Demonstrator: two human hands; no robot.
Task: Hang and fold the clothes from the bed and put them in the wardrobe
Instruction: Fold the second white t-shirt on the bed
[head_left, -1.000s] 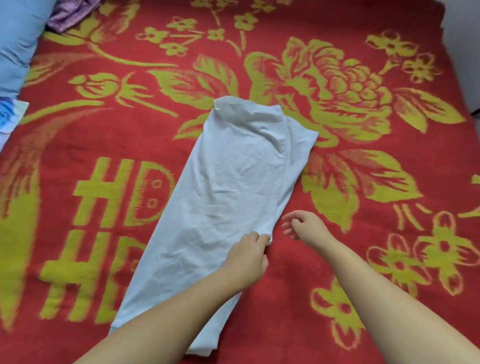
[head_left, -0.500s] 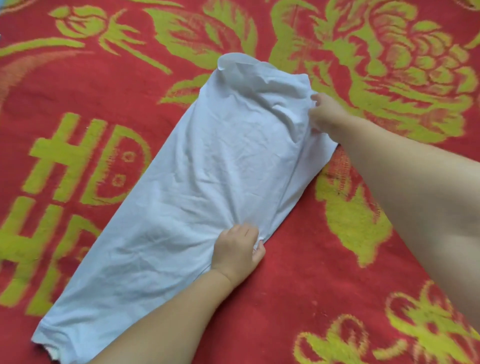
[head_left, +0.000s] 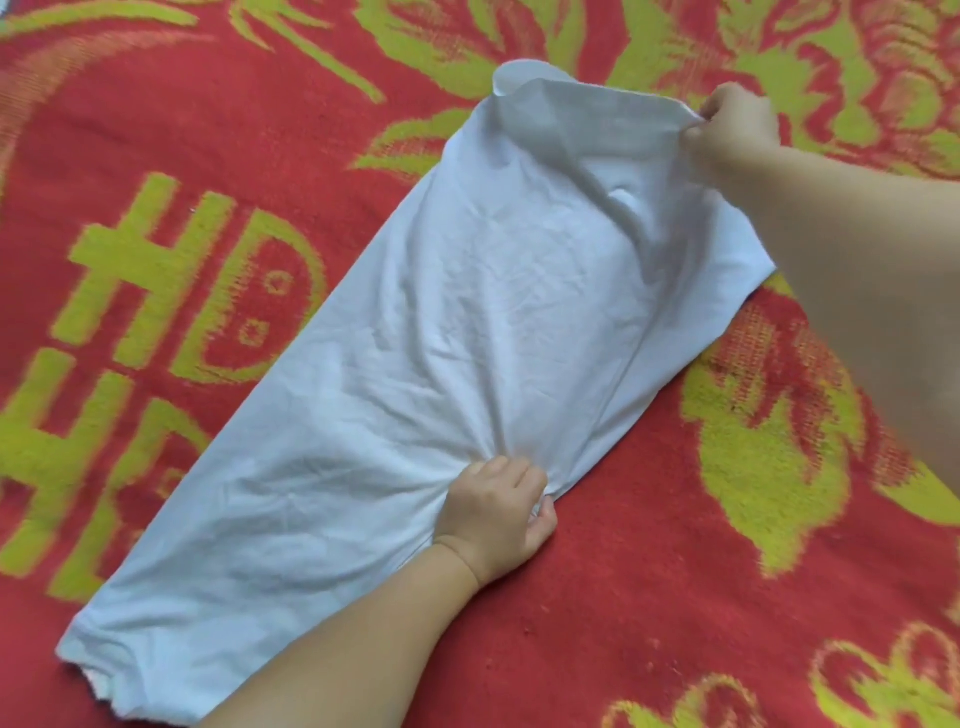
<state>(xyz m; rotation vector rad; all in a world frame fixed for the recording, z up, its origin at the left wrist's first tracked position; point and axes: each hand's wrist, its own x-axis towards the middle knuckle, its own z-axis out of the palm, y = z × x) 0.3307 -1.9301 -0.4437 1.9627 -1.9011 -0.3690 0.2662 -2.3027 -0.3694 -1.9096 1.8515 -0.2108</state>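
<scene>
the folding step is in hand: a long, creased white cotton garment (head_left: 488, 364) lies flat on the red and yellow-green flowered blanket (head_left: 649, 597). the left hand (head_left: 501, 512) pinches its near edge at the middle while the right hand (head_left: 735, 127) grips the lifted far corner. next, i judge, the far end must be carried over towards the near end, edges matched.

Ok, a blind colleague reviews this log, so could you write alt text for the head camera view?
A long, narrow, wrinkled white cotton garment lies diagonally on a red blanket with yellow-green flowers. The left hand grips its right edge at mid-length, bunching the cloth, while the right hand pinches and lifts the far corner.
</scene>
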